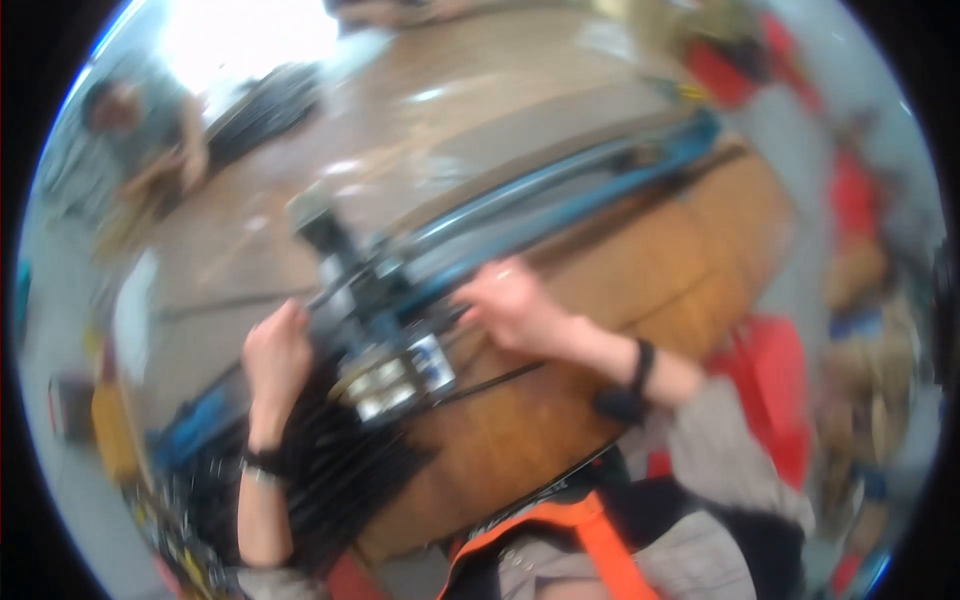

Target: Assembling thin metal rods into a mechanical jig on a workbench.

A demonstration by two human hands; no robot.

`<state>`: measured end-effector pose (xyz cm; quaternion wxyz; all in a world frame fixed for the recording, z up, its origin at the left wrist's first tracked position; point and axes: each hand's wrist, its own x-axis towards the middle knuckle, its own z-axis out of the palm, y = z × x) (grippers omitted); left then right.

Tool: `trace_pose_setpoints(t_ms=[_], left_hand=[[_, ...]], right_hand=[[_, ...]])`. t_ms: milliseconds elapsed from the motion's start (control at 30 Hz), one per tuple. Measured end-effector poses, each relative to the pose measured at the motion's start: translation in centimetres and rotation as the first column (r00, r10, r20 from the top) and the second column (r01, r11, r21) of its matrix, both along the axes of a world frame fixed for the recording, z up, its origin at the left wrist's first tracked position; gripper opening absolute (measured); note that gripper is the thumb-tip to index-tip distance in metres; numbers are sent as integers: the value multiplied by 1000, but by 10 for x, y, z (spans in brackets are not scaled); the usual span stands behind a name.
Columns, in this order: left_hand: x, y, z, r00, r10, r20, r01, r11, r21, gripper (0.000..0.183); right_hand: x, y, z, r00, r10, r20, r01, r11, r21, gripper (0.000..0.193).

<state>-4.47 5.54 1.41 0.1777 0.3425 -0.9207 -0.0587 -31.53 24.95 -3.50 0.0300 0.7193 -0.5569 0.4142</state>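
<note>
A small bench machine (365,285) with a dark body and a metal block stands in the middle of the table, at the end of a long blue rail frame (560,215). My left hand (278,350) is closed just left of the machine, its fingers curled by a dark strip end that blur hides. On the other side, my right hand (505,300) is closed beside the rail, fingertips toward the machine; what it grips does not show. Below the left hand lies a heap of long black strips (330,470). A shiny metal plate unit (385,385) sits at the machine's near side.
The brown wooden table (500,420) fills the middle. At the far left a person (130,130) sits near a dark bundle (265,110). A red chair (770,390) stands at right. Toward the left edge is a yellow object (115,430). Motion smears the picture.
</note>
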Motion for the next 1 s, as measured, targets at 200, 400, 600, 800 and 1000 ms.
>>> trace_pose_setpoints(t_ms=[200,400,600,800,1000], left_hand=[[11,0,-15,997,-51,-50,43,988,-149,8],[14,-48,-45,975,-218,47,219,901,-373,10],[49,-41,28,946,135,294,9,897,-441,32],[50,119,17,937,-278,211,328,909,-258,23],[-4,189,19,934,-261,243,302,942,-150,25]], right_hand=[[5,-16,-11,995,62,75,-61,998,-10,18],[-15,39,2,986,119,-115,-35,830,556,44],[22,85,-69,967,44,-252,5,982,191,34],[18,82,-46,981,93,-168,-92,996,13,25],[27,79,-10,994,33,-102,-55,972,-229,20]])
